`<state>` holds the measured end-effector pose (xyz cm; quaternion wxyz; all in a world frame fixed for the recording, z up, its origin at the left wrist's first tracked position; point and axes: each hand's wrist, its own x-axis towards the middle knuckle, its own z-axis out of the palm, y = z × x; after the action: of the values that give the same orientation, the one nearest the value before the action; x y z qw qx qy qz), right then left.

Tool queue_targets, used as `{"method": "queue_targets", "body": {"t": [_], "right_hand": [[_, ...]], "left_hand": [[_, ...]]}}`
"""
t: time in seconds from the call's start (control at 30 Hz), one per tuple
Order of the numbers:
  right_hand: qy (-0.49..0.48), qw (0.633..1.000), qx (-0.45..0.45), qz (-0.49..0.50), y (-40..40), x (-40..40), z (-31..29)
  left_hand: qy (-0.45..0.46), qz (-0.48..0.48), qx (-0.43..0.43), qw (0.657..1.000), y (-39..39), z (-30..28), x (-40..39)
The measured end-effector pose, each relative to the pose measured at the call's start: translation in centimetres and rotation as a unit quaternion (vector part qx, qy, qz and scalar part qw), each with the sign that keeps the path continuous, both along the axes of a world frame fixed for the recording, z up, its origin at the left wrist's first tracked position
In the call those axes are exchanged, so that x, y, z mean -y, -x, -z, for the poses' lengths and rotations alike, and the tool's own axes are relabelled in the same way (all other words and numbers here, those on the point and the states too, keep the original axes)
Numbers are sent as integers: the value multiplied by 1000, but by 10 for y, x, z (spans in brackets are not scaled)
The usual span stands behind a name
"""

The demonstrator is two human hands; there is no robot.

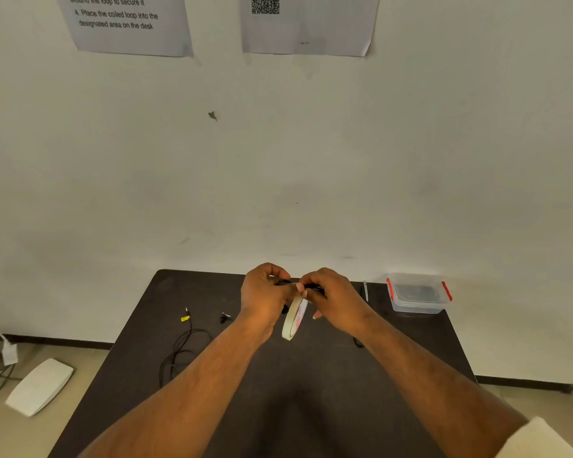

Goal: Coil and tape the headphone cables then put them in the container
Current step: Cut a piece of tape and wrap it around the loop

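While both hands are working together above the far middle of the black table (311, 408), the left hand (265, 297) is curling its fingers around a small black headphone cable coil (313, 286), of which only a short dark stretch is showing between the two sets of fingertips. The right hand (333, 297) is pinching at the same spot, thumb and forefinger closed where the tape meets the cable; whether it is holding the tape end or the coil itself cannot be told. A roll of pale masking tape (293, 320) is hanging edge-on just below the fingers, apparently dangling from its own strip. Judged step: wrapping tape around the coil, strip not yet torn. A second cable (179, 352), loose and uncoiled with a yellow tag near its plug, is lying well to the left of the left fingers; something small and black is sitting nearer them, too small to identify. The clear container (417, 294) with red clips is standing well to the right of the right fingers, lid state unclear. Risks: the roll's weight could be peeling the strip off before it bonds; loosening the left grip could be letting the loops spring open; tape folding on itself would spoil the wrap.
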<state>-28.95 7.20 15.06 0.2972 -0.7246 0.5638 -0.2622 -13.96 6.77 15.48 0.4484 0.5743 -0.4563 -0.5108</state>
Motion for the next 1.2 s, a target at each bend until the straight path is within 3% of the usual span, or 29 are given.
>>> {"method": "queue_targets", "body": {"t": [0.13, 0.3, 0.33, 0.43, 0.5, 0.6, 0.73, 0.9, 1.03, 1.2], "right_hand": [[44, 998, -34, 22, 2, 6, -3], [37, 998, -11, 59, 4, 16, -13], [31, 997, 4, 69, 3, 17, -15], [19, 996, 31, 87, 1, 21, -18], [11, 994, 42, 96, -2, 23, -19], [4, 992, 60, 108, -6, 23, -19], [-14, 983, 123, 133, -11, 21, -22], [-90, 952, 253, 147, -17, 17, -29], [-122, 926, 327, 143, -24, 10, -38], [-144, 914, 349, 146, -25, 5, -48]], "left_hand": [[-25, 27, -39, 999, -3, -12, 5], [-181, 27, -266, 946, -25, -5, 13], [-197, 23, -268, 943, -29, 2, 12], [-193, 41, -126, 972, -26, 23, -1], [-185, 68, -80, 977, -16, 25, -15], [-134, 86, -73, 985, -3, 20, -21], [-30, 33, -62, 997, 6, 14, -17], [-15, 23, -60, 998, 5, 20, -15], [6, 24, -107, 994, -3, 22, -10], [50, 59, -144, 987, -11, 25, -4]]}}
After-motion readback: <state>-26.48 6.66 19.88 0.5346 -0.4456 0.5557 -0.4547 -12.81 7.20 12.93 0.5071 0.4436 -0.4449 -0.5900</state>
